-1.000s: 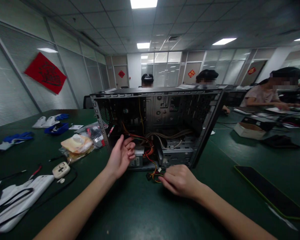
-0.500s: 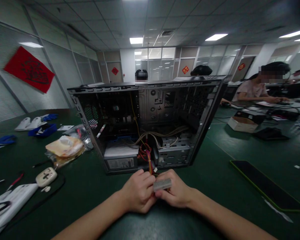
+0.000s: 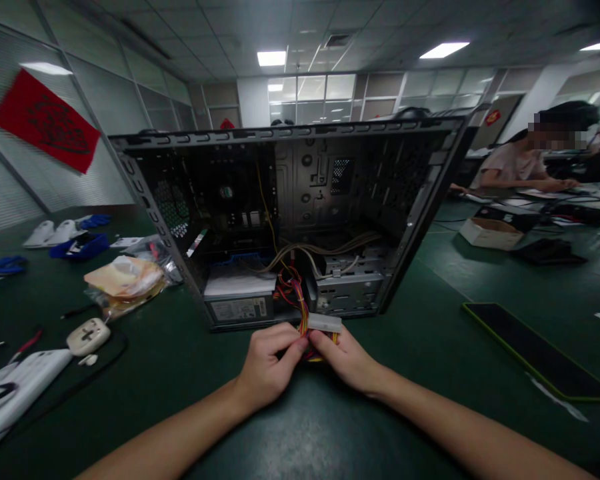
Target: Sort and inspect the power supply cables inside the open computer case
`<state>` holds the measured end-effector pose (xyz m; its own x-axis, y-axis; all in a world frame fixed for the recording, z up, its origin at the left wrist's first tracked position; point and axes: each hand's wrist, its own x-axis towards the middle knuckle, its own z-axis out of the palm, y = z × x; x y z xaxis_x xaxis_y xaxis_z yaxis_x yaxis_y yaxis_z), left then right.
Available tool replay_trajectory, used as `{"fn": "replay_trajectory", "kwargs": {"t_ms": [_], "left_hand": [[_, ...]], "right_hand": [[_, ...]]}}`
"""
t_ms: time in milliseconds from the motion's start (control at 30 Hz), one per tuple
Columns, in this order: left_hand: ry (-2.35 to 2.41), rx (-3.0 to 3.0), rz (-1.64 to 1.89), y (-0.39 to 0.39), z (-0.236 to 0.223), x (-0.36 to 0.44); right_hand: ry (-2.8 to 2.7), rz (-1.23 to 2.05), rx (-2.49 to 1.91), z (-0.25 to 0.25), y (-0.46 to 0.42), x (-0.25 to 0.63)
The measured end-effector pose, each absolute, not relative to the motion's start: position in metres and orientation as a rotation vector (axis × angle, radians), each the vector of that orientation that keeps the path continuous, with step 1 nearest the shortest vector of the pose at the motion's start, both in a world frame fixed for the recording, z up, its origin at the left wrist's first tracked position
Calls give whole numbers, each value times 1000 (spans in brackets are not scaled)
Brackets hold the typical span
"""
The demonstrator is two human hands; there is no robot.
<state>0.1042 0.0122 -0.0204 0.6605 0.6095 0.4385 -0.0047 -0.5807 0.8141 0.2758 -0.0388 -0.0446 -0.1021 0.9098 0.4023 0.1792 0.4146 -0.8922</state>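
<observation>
An open computer case (image 3: 285, 130) lies in front of me, its inside facing me. From beside the power supply (image 3: 240, 308) at its lower left, a bundle of coloured cables (image 3: 299, 293) comes out over the front edge. My right hand (image 3: 347, 357) is closed around those cables just below a wide pale power connector (image 3: 325, 324), which points up. My left hand (image 3: 273, 363) pinches the same cables close beside it, thumb against the fingers. Both hands are just outside the case, above the green table (image 3: 300, 440).
To the left are a plastic-wrapped packet (image 3: 125, 277), a white power strip (image 3: 89, 335), a blue tray (image 3: 79, 247) and gloves (image 3: 3, 267). A black mat with a green edge (image 3: 535, 350) lies right, with a cardboard box (image 3: 490, 232) behind. A person (image 3: 520, 160) sits at the far right.
Both hands have moved up toward the case with the cables. The connector has turned from showing its pin face to showing its smooth side. The camera view has tipped downward.
</observation>
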Motion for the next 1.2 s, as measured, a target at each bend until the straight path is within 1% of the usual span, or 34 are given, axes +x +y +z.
{"fn": "replay_trajectory", "kwargs": {"t_ms": [100, 267, 600, 700, 833, 900, 967, 1200], "left_hand": [[480, 2052, 918, 15, -21, 104], [485, 2066, 928, 16, -22, 102], [576, 2066, 1111, 15, -27, 102], [609, 2056, 1064, 16, -27, 102], [585, 2037, 998, 18, -26, 99], [555, 2054, 976, 19, -24, 99], [533, 2080, 957, 20, -23, 99], [434, 2162, 965, 20, -25, 99]], "right_hand": [[-1630, 819, -972, -44, -38, 276], [-1827, 664, -993, -38, -40, 278], [-1837, 671, -946, -38, -36, 277], [-1916, 549, -919, -41, -34, 282], [-2202, 218, -974, -41, -37, 288], [-2262, 111, -1026, -38, -40, 288], [-2210, 124, -1047, -36, -42, 287], [-2060, 323, -946, -38, -40, 284]]}}
